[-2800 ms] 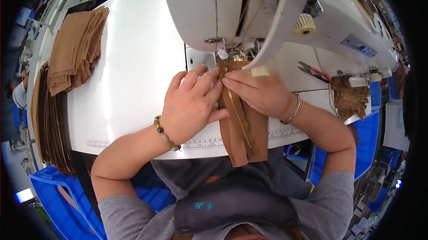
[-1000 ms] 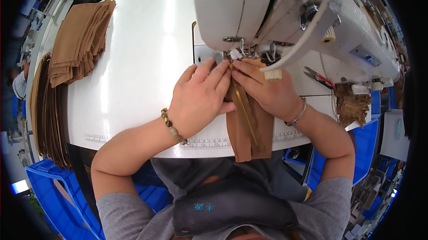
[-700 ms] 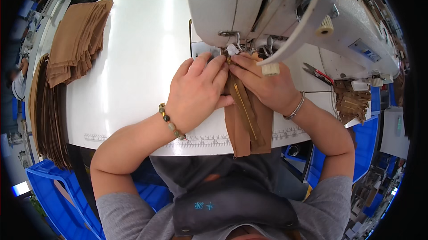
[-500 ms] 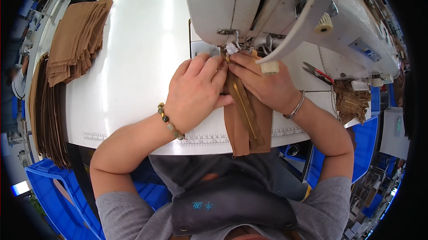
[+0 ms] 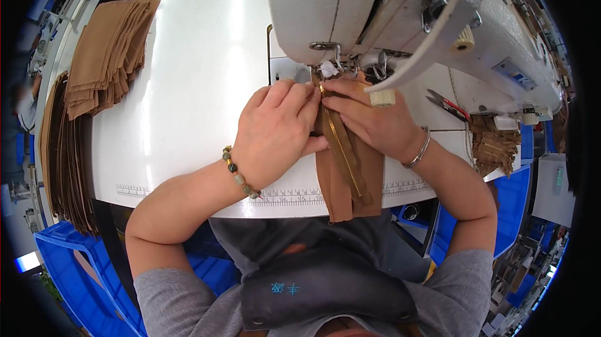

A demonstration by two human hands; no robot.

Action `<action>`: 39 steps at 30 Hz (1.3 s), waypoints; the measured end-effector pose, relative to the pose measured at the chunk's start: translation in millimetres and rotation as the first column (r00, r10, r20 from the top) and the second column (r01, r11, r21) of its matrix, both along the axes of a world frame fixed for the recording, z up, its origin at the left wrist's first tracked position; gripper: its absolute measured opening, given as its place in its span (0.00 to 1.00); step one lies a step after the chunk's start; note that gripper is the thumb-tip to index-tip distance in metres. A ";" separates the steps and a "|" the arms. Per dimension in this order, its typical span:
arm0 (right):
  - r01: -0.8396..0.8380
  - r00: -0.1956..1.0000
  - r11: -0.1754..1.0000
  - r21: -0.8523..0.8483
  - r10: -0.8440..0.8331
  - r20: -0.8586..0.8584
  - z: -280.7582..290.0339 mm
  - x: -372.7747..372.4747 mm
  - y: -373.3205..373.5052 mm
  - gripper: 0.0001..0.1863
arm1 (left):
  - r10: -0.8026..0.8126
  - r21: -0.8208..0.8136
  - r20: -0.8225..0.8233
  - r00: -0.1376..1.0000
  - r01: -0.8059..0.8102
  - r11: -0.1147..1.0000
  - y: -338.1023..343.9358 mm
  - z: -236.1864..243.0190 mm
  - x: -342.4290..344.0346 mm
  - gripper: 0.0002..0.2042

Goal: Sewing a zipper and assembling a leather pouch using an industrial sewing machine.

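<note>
My left hand presses curled fingers on the left side of a brown fabric piece, its thumb low beside a brass zipper on olive-brown tape. My right hand grips the piece from the right, fingertips along the zipper just below the presser foot area of a white sewing machine. The piece's near end lies at the table's front edge. The needle itself is too small to make out, and the right fingers are partly behind a cream knob on the machine.
Brown fabric panels and darker pieces lie stacked at left. Red-handled scissors and small brown pieces are at right on the white table. Blue bins flank me. Another person is at far left.
The fabric and both hands have edged slightly forward toward the machine since the earliest frame. The view has shifted a little. In the last second the hands have barely moved.
</note>
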State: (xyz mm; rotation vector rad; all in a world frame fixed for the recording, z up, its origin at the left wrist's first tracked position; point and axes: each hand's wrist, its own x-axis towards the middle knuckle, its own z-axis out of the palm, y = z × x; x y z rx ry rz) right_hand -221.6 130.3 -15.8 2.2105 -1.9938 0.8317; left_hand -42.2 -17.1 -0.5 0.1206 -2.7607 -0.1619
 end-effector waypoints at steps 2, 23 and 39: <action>0.027 0.999 0.999 -0.021 -0.027 -0.040 0.1 3.9 2.2 0.14 | -0.021 0.006 0.058 0.998 0.021 1.000 -0.7 0.2 0.6 0.34; 0.035 0.999 0.997 0.068 -0.035 -0.005 -0.5 6.5 5.9 0.20 | -0.017 0.015 0.009 1.000 0.017 1.000 -2.0 2.3 -0.5 0.36; 0.097 0.984 0.994 -0.052 -0.104 -0.147 -0.3 12.7 4.6 0.17 | -0.034 -0.030 -0.009 0.999 0.033 0.999 -7.6 -1.0 -1.0 0.36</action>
